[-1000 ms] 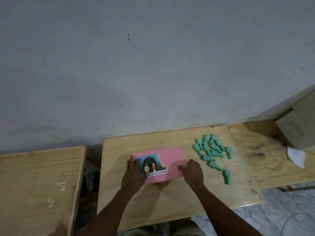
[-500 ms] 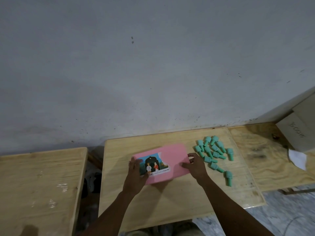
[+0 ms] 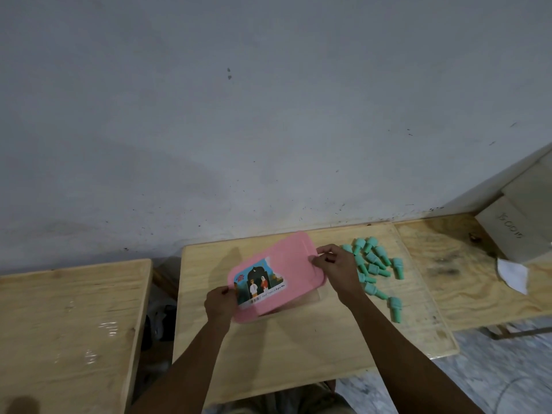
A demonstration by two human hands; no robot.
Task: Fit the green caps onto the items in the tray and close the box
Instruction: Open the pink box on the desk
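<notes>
- On the middle desk [image 3: 283, 348], the pink lid [image 3: 277, 264] no longer lies flat as it did a second ago. It is now raised and tilted, with its far right end highest.
- The right grip [image 3: 336, 264], which sat at the near right corner a second ago, now pinches the lid's right edge between thumb and fingertips.
- The left grip [image 3: 219, 306] is curled round the lid's near left corner, its thumb on top beside the sticker [image 3: 261, 283].
- A sliver of clear base [image 3: 315, 297] shows under the lid's right side. The tray and its items are hidden beneath the lid.
- My reading is that the box is being opened to reach the tray. Capping has not begun, and closing comes last.
- The green caps [image 3: 373, 264] lie loose in a heap on the desk just right of the right grip. None is held, and the heap looks undisturbed since a second ago.
- One cap [image 3: 395, 309] lies apart, nearer the front edge.
- The lid is a thin, smooth rectangle with rounded corners and looks like plastic. Its sticker is a glossy print of two figures under an arch.
- The caps are mint green and stubby, each with a wide head on a narrower stem. They look soft, perhaps rubbery, and may roll if nudged.
- The desk is pale plywood with visible grain and a faint sheen.
</notes>
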